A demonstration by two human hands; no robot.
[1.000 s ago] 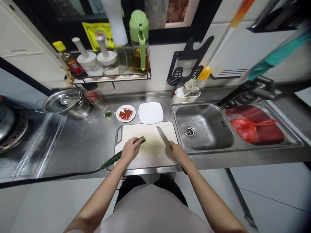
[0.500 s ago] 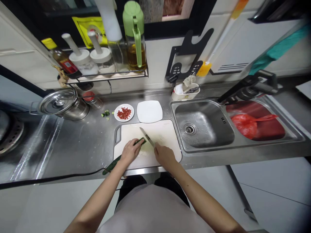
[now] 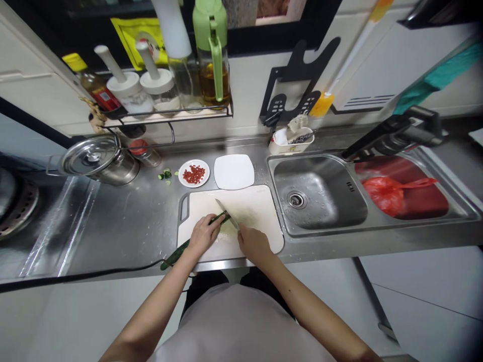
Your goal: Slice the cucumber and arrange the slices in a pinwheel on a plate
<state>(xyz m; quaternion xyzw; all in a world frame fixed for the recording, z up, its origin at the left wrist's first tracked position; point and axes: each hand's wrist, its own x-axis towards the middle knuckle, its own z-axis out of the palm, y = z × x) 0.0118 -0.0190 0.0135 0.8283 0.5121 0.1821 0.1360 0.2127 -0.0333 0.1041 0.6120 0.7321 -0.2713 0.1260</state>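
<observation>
A long dark green cucumber (image 3: 175, 255) lies slantwise across the left part of the white cutting board (image 3: 260, 203), its lower end past the board's edge. My left hand (image 3: 204, 235) is closed over the cucumber near its upper end, hiding the middle of it. In my right hand (image 3: 255, 245) is a kitchen knife (image 3: 228, 213), gripped by the handle. Its blade points up and left and meets the cucumber's upper end, just beyond my left fingertips. Whether the edge has gone into the cucumber I cannot tell.
Behind the board stand a round plate of chopped red pieces (image 3: 194, 174) and a white square plate (image 3: 234, 171). Small cucumber scraps (image 3: 165, 175) lie left of them. A sink (image 3: 320, 196) is at the right, a steel pot (image 3: 98, 161) at the left. A black cable (image 3: 94, 274) runs along the front edge.
The knife has moved slightly left and down, so its blade now touches the cucumber's end. My left hand keeps its hold. The whole view has shifted a little.
</observation>
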